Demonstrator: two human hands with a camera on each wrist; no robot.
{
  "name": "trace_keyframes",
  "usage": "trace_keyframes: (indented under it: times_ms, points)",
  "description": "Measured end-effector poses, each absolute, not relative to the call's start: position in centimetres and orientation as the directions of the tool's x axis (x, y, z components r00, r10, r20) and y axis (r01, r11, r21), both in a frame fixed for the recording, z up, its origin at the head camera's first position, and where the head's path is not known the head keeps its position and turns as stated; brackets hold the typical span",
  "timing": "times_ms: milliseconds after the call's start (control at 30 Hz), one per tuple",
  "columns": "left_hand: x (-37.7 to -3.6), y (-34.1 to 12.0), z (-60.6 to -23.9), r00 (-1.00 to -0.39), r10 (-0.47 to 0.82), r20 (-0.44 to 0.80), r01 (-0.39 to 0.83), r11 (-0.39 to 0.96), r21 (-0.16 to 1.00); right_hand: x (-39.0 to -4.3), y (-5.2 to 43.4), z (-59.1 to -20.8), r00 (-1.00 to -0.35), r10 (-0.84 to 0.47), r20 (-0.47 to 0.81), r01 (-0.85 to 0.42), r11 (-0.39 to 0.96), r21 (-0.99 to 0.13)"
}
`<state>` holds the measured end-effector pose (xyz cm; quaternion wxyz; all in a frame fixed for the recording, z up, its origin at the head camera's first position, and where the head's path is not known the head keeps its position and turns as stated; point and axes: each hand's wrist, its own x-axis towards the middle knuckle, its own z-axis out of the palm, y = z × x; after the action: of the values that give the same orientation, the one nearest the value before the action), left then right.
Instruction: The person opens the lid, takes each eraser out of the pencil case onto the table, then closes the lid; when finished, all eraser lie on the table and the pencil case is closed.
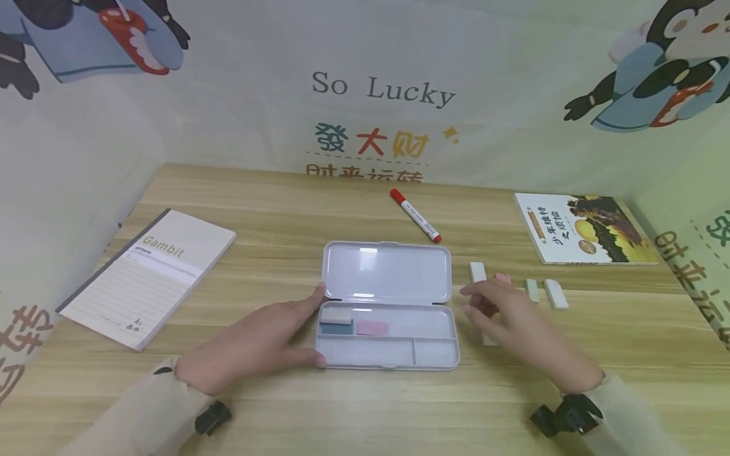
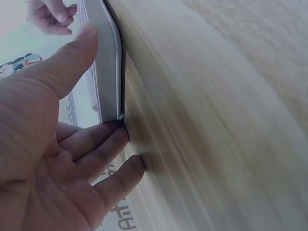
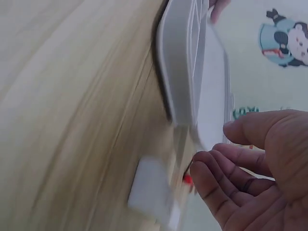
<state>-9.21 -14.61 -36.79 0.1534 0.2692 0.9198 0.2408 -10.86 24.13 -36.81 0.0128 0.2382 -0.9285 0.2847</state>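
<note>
A white pencil case (image 1: 365,351) lies with its lid (image 1: 388,272) folded back. Its rear compartment holds a white eraser (image 1: 336,315), a blue-grey block (image 1: 336,329) beside or under it, and a pink eraser (image 1: 372,328). My left hand (image 1: 262,339) rests against the case's left end, its thumb (image 2: 79,50) and fingertips touching the side. My right hand (image 1: 510,316) hovers right of the case, fingers loosely bent around nothing. Partly beneath it are a white eraser (image 1: 477,271), a pink eraser (image 1: 503,277) and another white block (image 1: 490,340).
Further right lie a green eraser (image 1: 531,290) and a white eraser (image 1: 556,294). A red-capped marker (image 1: 416,216) lies behind the case. A notebook (image 1: 151,275) lies at the left, and a book (image 1: 587,229) at the back right. A printed cloth (image 1: 245,82) hangs behind the table.
</note>
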Motion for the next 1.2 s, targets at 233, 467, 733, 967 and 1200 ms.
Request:
trace_keyframes:
  times_ms: [233,467,733,967,1200]
  points:
    - [-9.1,-14.7,-36.8,-0.812,0.565,-0.146,0.418,0.739,0.528,-11.5,20.1,-36.6,-0.808,-0.583,0.086,-0.52,0.637,-0.57]
    - [-9.2,-14.6,-37.0,-0.81,0.569,-0.14,0.426,0.736,0.526,-12.0,17.2,-36.3,-0.726,-0.687,-0.033,-0.553,0.612,-0.565]
    - [-9.1,-14.7,-36.8,-0.812,0.569,-0.134,0.427,0.735,0.527,-12.5,14.6,-36.5,-0.664,-0.744,-0.072,-0.58,0.574,-0.579]
    - [-9.2,-14.7,-36.9,-0.809,0.574,-0.128,0.431,0.726,0.536,-12.3,13.6,-36.5,-0.649,-0.759,-0.057,-0.628,0.577,-0.523]
    - [-9.1,-14.7,-36.8,-0.812,0.566,-0.143,0.415,0.731,0.542,-12.2,13.2,-36.4,-0.644,-0.764,-0.04,-0.65,0.574,-0.498]
